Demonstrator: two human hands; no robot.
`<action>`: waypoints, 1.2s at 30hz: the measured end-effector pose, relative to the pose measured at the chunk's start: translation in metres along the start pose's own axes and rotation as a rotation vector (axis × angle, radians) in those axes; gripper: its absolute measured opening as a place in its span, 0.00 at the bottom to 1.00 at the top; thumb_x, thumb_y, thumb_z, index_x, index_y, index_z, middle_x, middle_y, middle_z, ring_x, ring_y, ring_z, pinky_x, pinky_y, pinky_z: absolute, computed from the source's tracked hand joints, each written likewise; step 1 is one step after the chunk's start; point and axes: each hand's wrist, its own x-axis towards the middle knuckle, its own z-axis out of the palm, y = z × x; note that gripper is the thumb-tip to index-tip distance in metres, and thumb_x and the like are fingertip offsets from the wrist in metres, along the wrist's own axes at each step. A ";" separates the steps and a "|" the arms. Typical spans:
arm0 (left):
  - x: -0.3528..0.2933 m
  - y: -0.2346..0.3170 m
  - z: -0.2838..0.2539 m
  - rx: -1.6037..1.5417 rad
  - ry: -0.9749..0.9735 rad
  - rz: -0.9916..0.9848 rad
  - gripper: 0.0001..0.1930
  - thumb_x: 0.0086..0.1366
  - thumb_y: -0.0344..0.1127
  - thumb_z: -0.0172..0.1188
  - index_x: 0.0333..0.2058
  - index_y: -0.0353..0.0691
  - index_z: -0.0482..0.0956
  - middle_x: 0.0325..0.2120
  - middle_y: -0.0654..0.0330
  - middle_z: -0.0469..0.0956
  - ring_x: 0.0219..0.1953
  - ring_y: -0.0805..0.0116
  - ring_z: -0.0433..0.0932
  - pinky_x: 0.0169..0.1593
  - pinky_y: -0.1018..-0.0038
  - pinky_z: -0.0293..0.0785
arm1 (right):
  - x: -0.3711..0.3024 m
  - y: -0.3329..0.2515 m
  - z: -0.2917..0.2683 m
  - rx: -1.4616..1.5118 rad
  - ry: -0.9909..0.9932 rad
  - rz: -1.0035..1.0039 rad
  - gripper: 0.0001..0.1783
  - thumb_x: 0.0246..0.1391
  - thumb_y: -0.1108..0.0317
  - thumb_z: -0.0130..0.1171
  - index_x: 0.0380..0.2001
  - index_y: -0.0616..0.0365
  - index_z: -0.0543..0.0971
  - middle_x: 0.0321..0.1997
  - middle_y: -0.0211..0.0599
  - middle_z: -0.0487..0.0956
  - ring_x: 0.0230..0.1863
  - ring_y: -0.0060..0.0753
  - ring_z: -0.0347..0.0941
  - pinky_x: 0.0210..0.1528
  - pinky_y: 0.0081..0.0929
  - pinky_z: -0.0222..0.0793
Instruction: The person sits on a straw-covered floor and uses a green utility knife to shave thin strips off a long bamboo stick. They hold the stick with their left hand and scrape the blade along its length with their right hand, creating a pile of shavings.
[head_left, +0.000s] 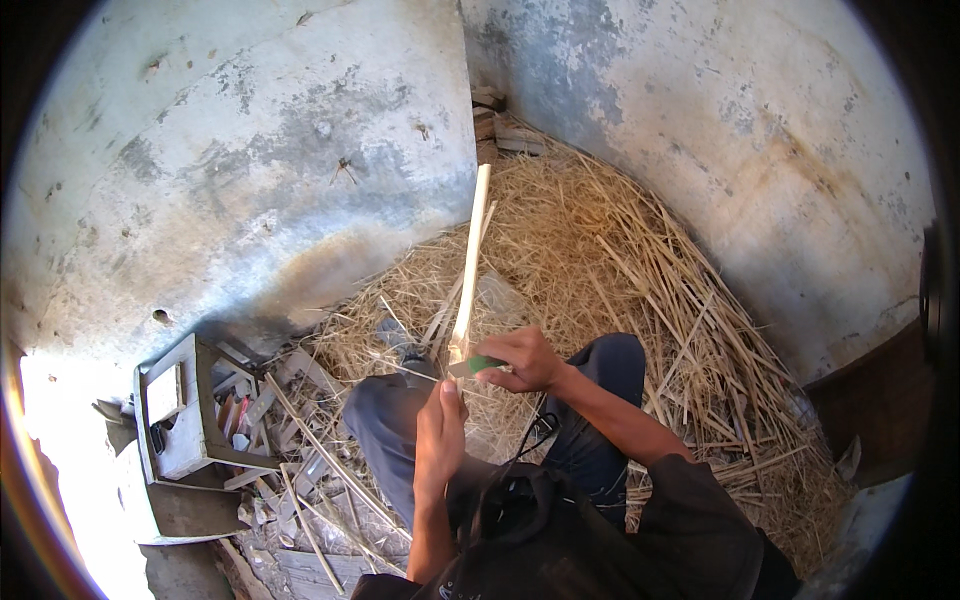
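My right hand (522,360) is closed around the green handle of a knife (485,364). Its short blade points left, at the near end of a long pale strip of split wood or bamboo (471,260). That strip reaches away from me over the straw. Just below the blade, my left hand (440,435) is closed with the thumb up. A thin stick (412,372) slants leftward from its fingertips. My palm hides whatever else the left hand grips, and I cannot tell what supports the long strip's near end.
Straw and shavings (560,230) cover the floor between my bent knees and the walls. Long thin sticks (690,330) pile up along the right wall. On the left stands a battered wooden box (190,455) with odds and ends inside, among scraps and loose sticks (318,445).
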 end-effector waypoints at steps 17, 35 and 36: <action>-0.001 -0.011 0.004 0.137 0.015 -0.106 0.32 0.88 0.52 0.34 0.30 0.33 0.70 0.21 0.59 0.67 0.25 0.65 0.65 0.33 0.61 0.65 | 0.006 0.000 -0.008 -0.210 0.052 0.004 0.21 0.61 0.43 0.72 0.36 0.50 0.89 0.29 0.29 0.88 0.23 0.34 0.83 0.26 0.31 0.76; -0.013 -0.027 -0.014 -0.012 -0.042 -0.100 0.26 0.88 0.51 0.41 0.33 0.37 0.71 0.24 0.66 0.65 0.28 0.74 0.64 0.34 0.70 0.64 | 0.003 0.020 -0.019 -0.330 0.079 0.380 0.28 0.69 0.37 0.63 0.40 0.53 0.90 0.28 0.31 0.88 0.21 0.27 0.80 0.23 0.28 0.72; -0.024 -0.029 -0.017 0.000 -0.043 -0.102 0.26 0.88 0.50 0.42 0.33 0.36 0.71 0.24 0.66 0.66 0.28 0.73 0.64 0.34 0.70 0.65 | 0.008 0.037 -0.036 -0.361 0.155 0.716 0.30 0.71 0.37 0.60 0.41 0.55 0.90 0.28 0.33 0.87 0.21 0.25 0.80 0.24 0.26 0.71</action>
